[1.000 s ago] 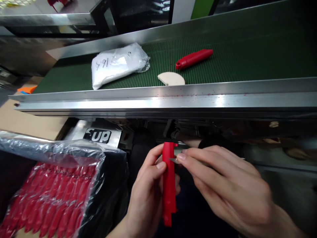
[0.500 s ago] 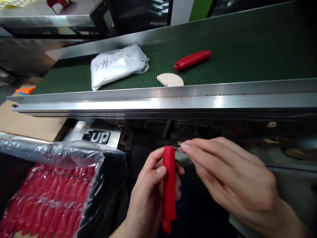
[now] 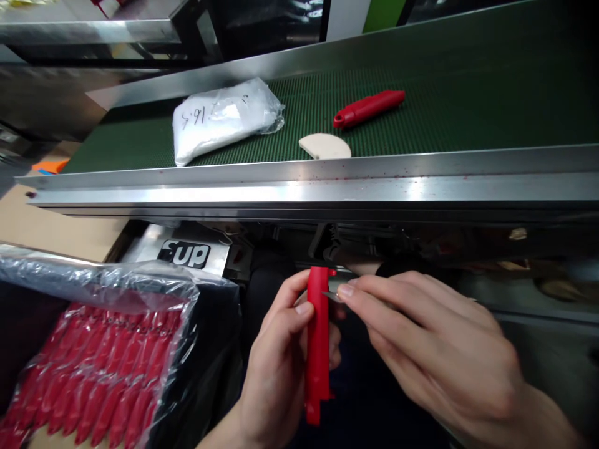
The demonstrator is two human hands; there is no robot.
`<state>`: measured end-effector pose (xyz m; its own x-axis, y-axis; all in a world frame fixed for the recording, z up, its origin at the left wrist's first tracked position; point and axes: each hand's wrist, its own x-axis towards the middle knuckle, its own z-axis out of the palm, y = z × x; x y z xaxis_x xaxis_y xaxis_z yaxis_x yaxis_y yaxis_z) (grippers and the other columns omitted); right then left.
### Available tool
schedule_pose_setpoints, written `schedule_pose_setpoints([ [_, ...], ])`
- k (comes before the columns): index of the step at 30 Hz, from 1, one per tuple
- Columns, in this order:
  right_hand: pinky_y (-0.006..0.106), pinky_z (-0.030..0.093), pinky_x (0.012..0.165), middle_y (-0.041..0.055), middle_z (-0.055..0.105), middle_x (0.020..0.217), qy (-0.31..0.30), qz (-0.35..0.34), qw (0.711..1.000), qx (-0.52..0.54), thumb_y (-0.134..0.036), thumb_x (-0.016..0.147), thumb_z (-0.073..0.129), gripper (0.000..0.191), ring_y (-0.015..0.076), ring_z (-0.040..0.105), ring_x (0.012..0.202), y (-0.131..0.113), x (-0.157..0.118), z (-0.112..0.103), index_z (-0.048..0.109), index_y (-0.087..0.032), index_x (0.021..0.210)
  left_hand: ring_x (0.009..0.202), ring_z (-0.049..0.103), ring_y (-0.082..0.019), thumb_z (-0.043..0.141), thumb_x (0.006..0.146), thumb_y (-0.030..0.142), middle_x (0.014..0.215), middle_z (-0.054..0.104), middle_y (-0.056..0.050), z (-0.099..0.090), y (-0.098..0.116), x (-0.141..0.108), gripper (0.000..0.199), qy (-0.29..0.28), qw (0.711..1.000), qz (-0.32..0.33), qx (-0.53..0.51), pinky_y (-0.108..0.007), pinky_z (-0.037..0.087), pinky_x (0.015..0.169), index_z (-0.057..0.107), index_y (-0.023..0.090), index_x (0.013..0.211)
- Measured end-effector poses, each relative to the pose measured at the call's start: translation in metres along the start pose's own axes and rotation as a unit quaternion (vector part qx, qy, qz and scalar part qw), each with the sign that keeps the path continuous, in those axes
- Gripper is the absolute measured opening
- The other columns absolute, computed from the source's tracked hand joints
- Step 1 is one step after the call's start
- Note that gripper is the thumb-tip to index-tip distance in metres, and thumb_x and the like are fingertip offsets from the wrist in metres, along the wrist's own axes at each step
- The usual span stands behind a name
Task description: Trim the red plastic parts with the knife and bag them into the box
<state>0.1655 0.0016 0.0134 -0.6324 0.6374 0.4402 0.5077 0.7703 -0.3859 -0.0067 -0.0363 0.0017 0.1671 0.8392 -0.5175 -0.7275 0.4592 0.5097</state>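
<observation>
My left hand [image 3: 285, 349] is closed around a long red plastic part [image 3: 318, 343], which stands nearly upright in front of me. Small red nubs stick out from its right side near the top and bottom. In the fingertips of my right hand [image 3: 430, 337] is a small pointed metal blade [image 3: 331, 295]. Its tip is at the right edge of the red part, just below the top; most of the blade is hidden by my fingers. A similar red part [image 3: 369, 109] lies on the green conveyor belt [image 3: 449, 118].
The belt's metal rail [image 3: 262, 190] runs across in front of my hands. A white plastic-wrapped pack [image 3: 219, 121] and a pale half-round piece [image 3: 325, 146] lie on the belt. At lower left, a plastic-lined box [image 3: 187, 274] holds rows of red parts [image 3: 107, 355].
The blade has moved from the top of the red part slightly down its right edge. My left hand has turned the part a little, and a nub now shows at its top.
</observation>
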Motion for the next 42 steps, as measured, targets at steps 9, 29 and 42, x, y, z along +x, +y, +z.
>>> schedule_pose_setpoints([
  [9,0.036,0.046,0.078,0.0075,0.067,0.110,-0.026,0.007,1.000,0.002,-0.004,0.090,0.055,0.031,0.0181,0.058,0.089,-0.008,-0.007,0.005,0.067,-0.010,0.118,0.060,0.050,-0.009,0.050,0.089,0.026,0.090,0.060,-0.005,0.002,0.006,0.003,0.026,0.021,0.999,0.020,0.020,-0.018,0.043,0.054,0.058,0.023,0.113],
  [29,0.030,0.050,0.069,0.0051,0.071,0.103,-0.033,0.000,0.999,0.028,-0.006,0.092,0.050,0.028,0.0167,0.063,0.087,-0.018,-0.020,-0.002,0.070,-0.015,0.110,0.060,0.044,-0.010,0.042,0.096,0.037,0.086,0.055,-0.005,0.013,0.023,0.024,0.025,0.054,0.997,0.046,-0.012,-0.019,0.041,0.048,0.058,0.018,0.100],
  [42,0.037,0.052,0.084,0.0138,0.066,0.110,0.074,0.033,0.997,0.015,0.006,0.084,0.058,0.037,0.0209,0.061,0.101,0.003,0.002,-0.006,0.065,-0.006,0.118,0.058,0.046,-0.007,0.074,0.080,0.030,0.082,0.054,0.003,0.011,0.013,0.000,0.037,0.027,0.977,0.054,0.202,-0.018,0.040,0.051,0.051,0.026,0.110],
])
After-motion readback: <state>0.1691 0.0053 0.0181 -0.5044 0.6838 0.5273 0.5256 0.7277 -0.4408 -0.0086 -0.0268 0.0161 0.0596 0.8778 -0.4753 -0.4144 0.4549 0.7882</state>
